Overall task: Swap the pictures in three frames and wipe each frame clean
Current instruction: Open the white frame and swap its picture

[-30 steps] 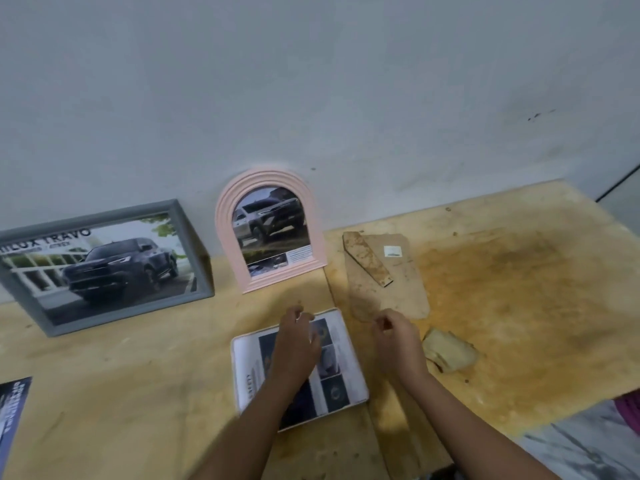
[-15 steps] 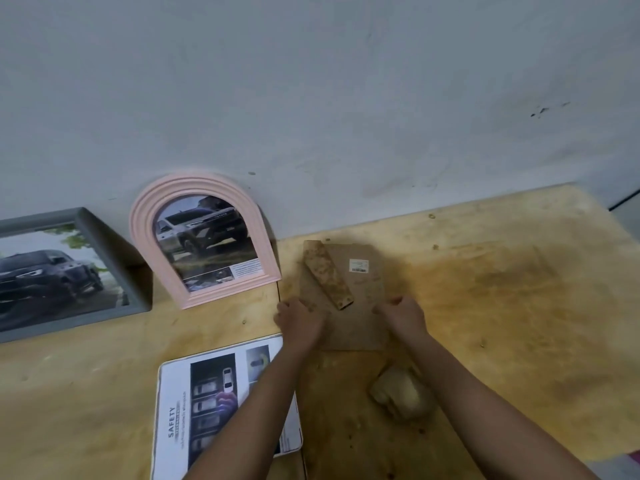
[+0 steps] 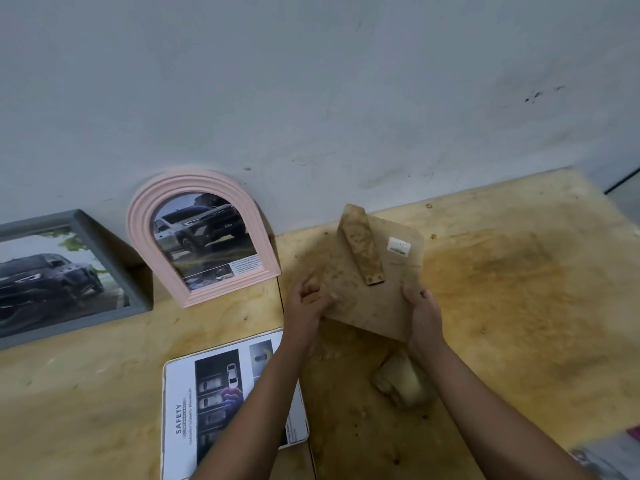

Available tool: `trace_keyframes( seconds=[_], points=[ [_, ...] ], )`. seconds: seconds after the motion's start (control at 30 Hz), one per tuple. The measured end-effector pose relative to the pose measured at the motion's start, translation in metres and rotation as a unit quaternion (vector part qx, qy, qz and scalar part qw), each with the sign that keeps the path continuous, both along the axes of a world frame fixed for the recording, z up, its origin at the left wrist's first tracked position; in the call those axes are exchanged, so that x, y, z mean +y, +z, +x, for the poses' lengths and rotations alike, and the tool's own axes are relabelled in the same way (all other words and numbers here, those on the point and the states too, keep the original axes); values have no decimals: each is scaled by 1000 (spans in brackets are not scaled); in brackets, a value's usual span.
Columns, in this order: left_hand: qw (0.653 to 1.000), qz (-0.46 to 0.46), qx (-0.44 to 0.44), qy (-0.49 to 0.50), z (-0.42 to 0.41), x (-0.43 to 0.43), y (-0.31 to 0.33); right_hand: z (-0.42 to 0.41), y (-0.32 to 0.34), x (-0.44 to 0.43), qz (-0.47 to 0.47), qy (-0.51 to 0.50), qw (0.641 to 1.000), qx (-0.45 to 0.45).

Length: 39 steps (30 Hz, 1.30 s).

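Observation:
A brown backing board (image 3: 377,299) with a stand strip and a small white label is tilted up off the wooden table (image 3: 519,306). My left hand (image 3: 306,306) grips its left edge and my right hand (image 3: 424,313) grips its lower right corner. A white frame (image 3: 180,393) holding a car-safety picture lies flat under my left forearm. A pink arched frame (image 3: 204,233) and a grey rectangular frame (image 3: 62,271), both with car pictures, lean against the wall. A crumpled beige cloth (image 3: 403,381) lies below the board.
A pale grey wall (image 3: 311,98) stands right behind the table. Small crumbs dot the stained tabletop. The table's right edge and a bit of printed paper (image 3: 609,455) show at the lower right.
My hands left the white frame, moved right to the backing board, took hold of it and lifted it off the table. The view shifted right.

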<state>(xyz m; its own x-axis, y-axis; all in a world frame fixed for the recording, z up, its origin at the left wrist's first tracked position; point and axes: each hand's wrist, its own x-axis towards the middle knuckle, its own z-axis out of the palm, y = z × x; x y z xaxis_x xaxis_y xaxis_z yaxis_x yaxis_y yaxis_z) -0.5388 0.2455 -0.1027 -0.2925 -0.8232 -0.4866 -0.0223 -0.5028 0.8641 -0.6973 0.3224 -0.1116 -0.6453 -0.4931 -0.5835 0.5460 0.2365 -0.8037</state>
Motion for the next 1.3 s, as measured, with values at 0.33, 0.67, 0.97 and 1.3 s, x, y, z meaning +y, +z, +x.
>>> trace_keyframes(
  seconds=[0.33,0.67,0.97,1.3],
  points=[
    [996,62,57,-4,87,35,20,78,10,38,-145,81,971,-174],
    [992,9,-27,126,247,39,11,163,3,51,-54,235,958,-155],
    [985,44,-102,135,278,61,-11,189,-1,76,78,324,942,26],
    [973,34,-211,90,259,68,-11,198,-7,79,154,337,884,284]
  ],
)
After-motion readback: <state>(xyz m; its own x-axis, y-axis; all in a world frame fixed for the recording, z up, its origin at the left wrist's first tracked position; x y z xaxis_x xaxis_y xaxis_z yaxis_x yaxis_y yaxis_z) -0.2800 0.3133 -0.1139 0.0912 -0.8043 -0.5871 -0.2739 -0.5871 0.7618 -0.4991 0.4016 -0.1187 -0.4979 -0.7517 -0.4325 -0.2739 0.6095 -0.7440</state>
